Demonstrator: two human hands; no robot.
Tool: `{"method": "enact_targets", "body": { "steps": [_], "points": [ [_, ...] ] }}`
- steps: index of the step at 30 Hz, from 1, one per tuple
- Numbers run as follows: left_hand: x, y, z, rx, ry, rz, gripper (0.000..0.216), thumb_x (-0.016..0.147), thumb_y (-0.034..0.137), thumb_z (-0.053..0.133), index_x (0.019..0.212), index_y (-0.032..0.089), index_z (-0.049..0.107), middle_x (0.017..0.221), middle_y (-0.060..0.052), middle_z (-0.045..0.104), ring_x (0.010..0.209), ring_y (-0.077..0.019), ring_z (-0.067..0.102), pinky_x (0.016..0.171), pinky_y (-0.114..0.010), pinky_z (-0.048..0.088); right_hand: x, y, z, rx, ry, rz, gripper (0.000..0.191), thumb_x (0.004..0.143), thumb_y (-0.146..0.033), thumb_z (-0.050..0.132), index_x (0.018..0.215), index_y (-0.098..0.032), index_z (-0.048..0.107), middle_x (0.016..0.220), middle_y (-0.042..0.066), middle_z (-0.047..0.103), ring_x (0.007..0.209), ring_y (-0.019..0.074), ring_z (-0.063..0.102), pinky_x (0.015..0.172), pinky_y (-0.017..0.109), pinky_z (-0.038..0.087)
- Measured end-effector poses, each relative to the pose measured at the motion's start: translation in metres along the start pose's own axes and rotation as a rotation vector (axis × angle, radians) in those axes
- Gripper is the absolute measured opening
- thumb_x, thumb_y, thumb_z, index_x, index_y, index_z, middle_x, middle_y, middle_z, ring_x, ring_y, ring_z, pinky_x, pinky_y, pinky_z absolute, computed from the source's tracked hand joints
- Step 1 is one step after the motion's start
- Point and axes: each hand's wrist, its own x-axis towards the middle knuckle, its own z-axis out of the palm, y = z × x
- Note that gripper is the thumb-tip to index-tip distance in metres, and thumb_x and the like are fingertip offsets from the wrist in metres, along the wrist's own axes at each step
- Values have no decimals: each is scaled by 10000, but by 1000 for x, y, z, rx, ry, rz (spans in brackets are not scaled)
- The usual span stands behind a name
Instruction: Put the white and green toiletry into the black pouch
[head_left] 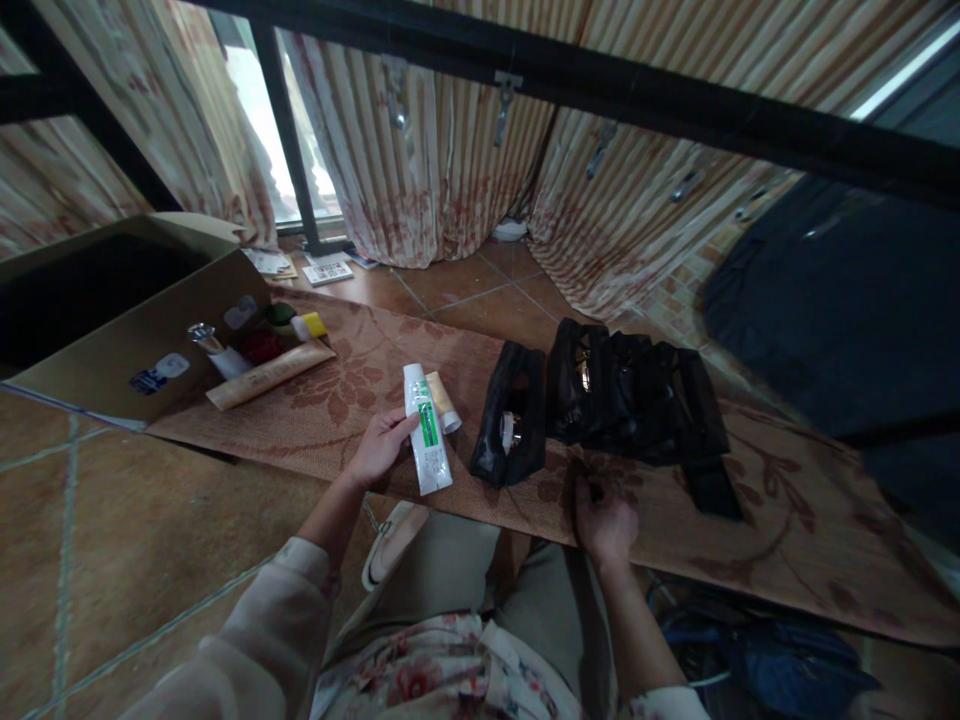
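— Tube first: left hand [379,447] has its grip closed on a white plastic tube with a green stripe [426,430], a beige tube [442,402] just beyond.
— Right hand [604,520]?
— Curled, contents unclear; the small black mesh pouch [510,425] gapes between both grips, so I judge careful aim comes next.

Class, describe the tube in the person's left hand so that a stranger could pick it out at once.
Find the floral mat on the tiled floor. Near its front edge, left of the black pouch, the left hand holds a white tube. Its green stripe sets it apart from the plain beige tube beside it.
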Motion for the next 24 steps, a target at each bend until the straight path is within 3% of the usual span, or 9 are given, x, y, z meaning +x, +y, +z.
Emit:
{"method": "enact_targets", "body": {
  "steps": [15, 24],
  "points": [
    [-3, 8, 5, 26, 34, 10, 281, 726, 410, 687, 757, 130, 685, 616, 3, 625, 524, -112, 507, 501, -225, 375, -1, -1, -1, 12, 3, 2, 371, 875, -443, 445, 882, -154, 680, 747, 72, 650, 624, 162, 519, 581, 257, 285],
    [0, 4, 3, 43, 13, 1, 250, 742, 370, 661, 839, 141, 692, 623, 8, 610, 517, -106, 482, 504, -226, 358, 0, -1, -1, 18, 1, 1, 374, 874, -441, 437, 868, -157, 680, 791, 74, 648, 673, 167, 530, 603, 260, 304]
  ]
}}
